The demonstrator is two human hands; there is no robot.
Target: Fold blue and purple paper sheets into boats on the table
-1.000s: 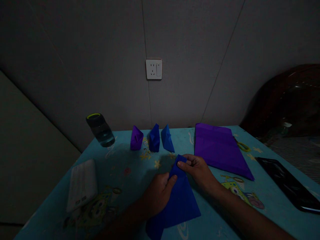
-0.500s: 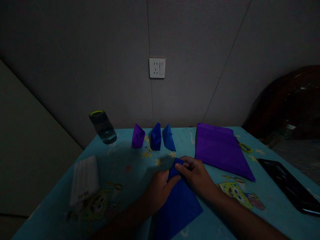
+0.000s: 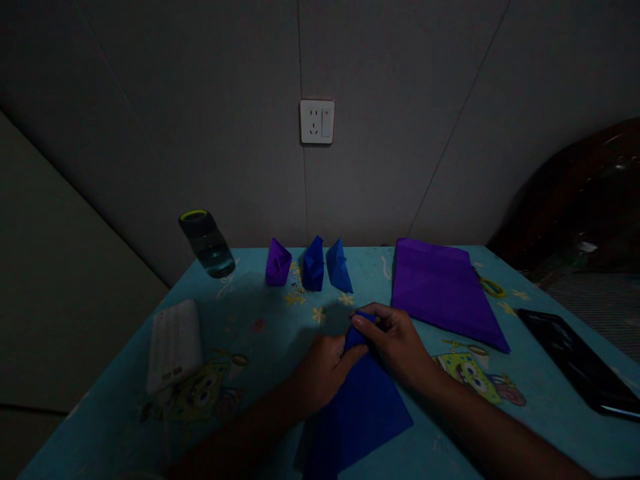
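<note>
Between my two hands, in the head view, is a small folded piece of blue paper [image 3: 356, 338]. My left hand [image 3: 327, 370] pinches its lower left side, thumb on top. My right hand [image 3: 393, 340] grips its upper right, the thumb pressed on the near face and the fingers curled behind. Below them a flat blue paper sheet [image 3: 370, 413] lies on the table; whether it joins the folded piece I cannot tell. Beyond my hands stand a purple paper boat [image 3: 278, 263], a dark blue paper boat [image 3: 313, 265] and a lighter blue paper boat [image 3: 339, 267].
Purple paper sheets [image 3: 440, 287] lie at the right, partly over yellow-handled scissors [image 3: 493, 287]. A black phone-like slab [image 3: 575, 360] is at the right edge. On the left are a water bottle [image 3: 209, 245] and a white power bank [image 3: 175, 347] with a cable. A patterned cloth [image 3: 280, 360] covers the table.
The view has tilted down a little, so the background sits higher. Both hands keep their hold on the folded blue paper, with only slight finger movement.
</note>
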